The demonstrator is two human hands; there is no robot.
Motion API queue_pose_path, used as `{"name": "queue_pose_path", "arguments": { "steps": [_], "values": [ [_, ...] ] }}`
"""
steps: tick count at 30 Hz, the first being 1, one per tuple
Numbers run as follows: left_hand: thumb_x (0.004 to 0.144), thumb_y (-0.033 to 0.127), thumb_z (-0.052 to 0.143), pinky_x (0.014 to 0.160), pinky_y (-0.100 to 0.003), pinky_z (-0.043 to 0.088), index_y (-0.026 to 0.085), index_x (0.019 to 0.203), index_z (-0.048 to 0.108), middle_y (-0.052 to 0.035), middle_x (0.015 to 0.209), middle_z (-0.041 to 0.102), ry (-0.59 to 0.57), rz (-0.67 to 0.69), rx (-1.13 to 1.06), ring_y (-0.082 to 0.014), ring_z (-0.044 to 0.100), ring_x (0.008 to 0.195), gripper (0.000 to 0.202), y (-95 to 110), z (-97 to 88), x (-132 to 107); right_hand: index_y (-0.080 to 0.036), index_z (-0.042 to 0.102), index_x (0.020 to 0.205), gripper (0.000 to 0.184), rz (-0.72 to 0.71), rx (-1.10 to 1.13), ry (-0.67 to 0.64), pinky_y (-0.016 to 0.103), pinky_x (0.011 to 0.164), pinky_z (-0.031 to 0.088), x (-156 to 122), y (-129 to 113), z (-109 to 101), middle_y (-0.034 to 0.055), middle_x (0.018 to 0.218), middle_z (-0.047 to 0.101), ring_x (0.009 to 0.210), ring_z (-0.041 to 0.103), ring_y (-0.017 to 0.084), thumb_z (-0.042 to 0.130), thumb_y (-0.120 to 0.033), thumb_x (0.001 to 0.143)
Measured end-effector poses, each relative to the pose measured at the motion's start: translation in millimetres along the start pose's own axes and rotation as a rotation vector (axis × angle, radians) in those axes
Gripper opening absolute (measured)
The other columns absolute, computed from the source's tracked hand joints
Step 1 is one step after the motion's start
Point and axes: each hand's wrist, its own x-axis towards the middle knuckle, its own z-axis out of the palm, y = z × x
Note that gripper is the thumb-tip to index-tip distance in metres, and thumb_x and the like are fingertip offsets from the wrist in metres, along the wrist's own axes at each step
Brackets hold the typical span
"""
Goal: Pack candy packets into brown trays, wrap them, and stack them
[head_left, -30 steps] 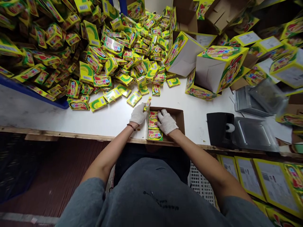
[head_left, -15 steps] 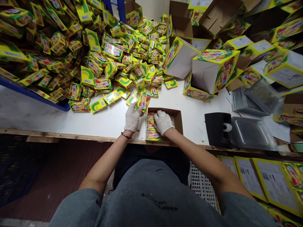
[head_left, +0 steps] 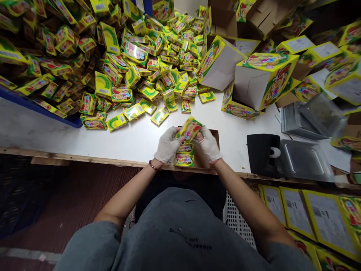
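Note:
Between my hands is a small yellow-green candy box (head_left: 189, 128), blurred by motion and held above an open brown carton (head_left: 214, 136). My left hand (head_left: 167, 144), in a white fingertip-less glove, grips the box's left end between thumb and fingers. At its right end the fingers of my gloved right hand (head_left: 209, 145) close on the same box. Inside the carton, small packed boxes (head_left: 184, 159) stand in a column along the left side; the held box and my hands hide part of them. The carton's right part shows bare cardboard.
A large heap of small boxes (head_left: 135, 52) spreads over the white table (head_left: 96, 145) at left and centre, partly in a blue tray (head_left: 56, 117). Larger display boxes (head_left: 263, 81) crowd the right. A black tape dispenser (head_left: 261, 152) stands beside clear plastic trays (head_left: 306, 158).
The candy box in my left hand has moved right, over the carton. My right hand has lifted out of the carton and taken hold of the box's other end.

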Motion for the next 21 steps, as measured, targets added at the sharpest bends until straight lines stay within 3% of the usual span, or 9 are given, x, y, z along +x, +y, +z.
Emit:
{"name": "queue_pose_path", "arguments": {
  "steps": [2,4,6,8,11,14,17,21],
  "values": [
    [0.083,0.046,0.075,0.093,-0.040,0.059,0.020,0.112,0.071,-0.0075,0.109,0.076,-0.081,0.078,0.150,-0.0240,0.071,0.101,0.040,1,4.0,0,-0.021,0.058,0.128,0.043,-0.020,0.181,0.066,0.037,0.093,0.057,-3,-1,-24,0.0105,0.123,0.073,0.108,0.069,0.022,0.051,-0.052,0.099],
    [0.087,0.044,0.071,0.103,-0.044,0.054,0.020,0.114,0.074,-0.0091,0.115,0.075,-0.065,0.190,0.280,-0.0266,0.069,0.110,0.036,1,-3.1,10,-0.022,0.063,0.121,0.043,-0.032,0.191,0.007,0.035,0.086,0.059,-3,-3,-52,0.0067,0.113,0.075,0.099,0.070,0.022,0.065,-0.050,0.089],
    [0.087,0.041,0.072,0.117,-0.047,0.044,0.021,0.112,0.074,-0.0112,0.126,0.071,0.042,0.296,0.407,-0.0296,0.062,0.126,0.032,-2,-20.5,31,-0.023,0.069,0.114,0.038,0.005,0.040,-0.184,0.033,0.076,0.059,0,-6,-75,0.0030,0.100,0.077,0.087,0.071,0.021,0.073,-0.040,0.080],
    [0.082,0.034,0.078,0.125,-0.049,0.032,0.021,0.108,0.073,-0.0122,0.136,0.064,0.138,0.283,0.543,-0.0333,0.050,0.139,0.030,-11,-42.0,59,-0.023,0.075,0.098,0.027,0.072,-0.212,-0.432,0.031,0.068,0.056,5,-6,-83,0.0016,0.084,0.076,0.075,0.070,0.020,0.077,-0.030,0.072],
    [0.068,0.021,0.087,0.128,-0.056,0.018,0.020,0.099,0.068,-0.0126,0.139,0.058,0.195,0.128,0.723,-0.0405,0.034,0.146,0.037,-27,-67.8,90,-0.021,0.077,0.078,0.014,0.129,-0.680,-0.752,0.032,0.064,0.053,14,-3,-64,0.0045,0.070,0.073,0.067,0.068,0.022,0.079,-0.020,0.064],
    [0.066,0.010,0.086,0.124,-0.059,0.018,0.020,0.085,0.059,-0.0108,0.121,0.059,0.180,0.059,0.776,-0.0395,0.036,0.138,0.034,-38,-80.0,98,-0.018,0.081,0.084,0.020,0.167,-0.922,-0.902,0.033,0.064,0.054,21,1,-31,0.0086,0.073,0.075,0.068,0.071,0.023,0.077,-0.019,0.064],
    [0.069,0.003,0.077,0.121,-0.059,0.022,0.020,0.082,0.053,-0.0080,0.110,0.057,0.194,0.034,0.791,-0.0351,0.041,0.128,0.032,-41,-85.6,92,-0.020,0.083,0.098,0.031,0.207,-0.864,-0.877,0.032,0.066,0.055,22,5,-15,0.0093,0.082,0.079,0.073,0.074,0.023,0.077,-0.024,0.068],
    [0.068,0.007,0.078,0.117,-0.055,0.032,0.021,0.084,0.054,-0.0056,0.098,0.059,0.247,-0.016,0.784,-0.0317,0.049,0.118,0.032,-39,-91.1,80,-0.022,0.082,0.107,0.039,0.211,-0.888,-0.731,0.039,0.083,0.058,11,8,-17,0.0159,0.105,0.080,0.098,0.077,0.032,0.079,-0.018,0.068]
  ]
}}
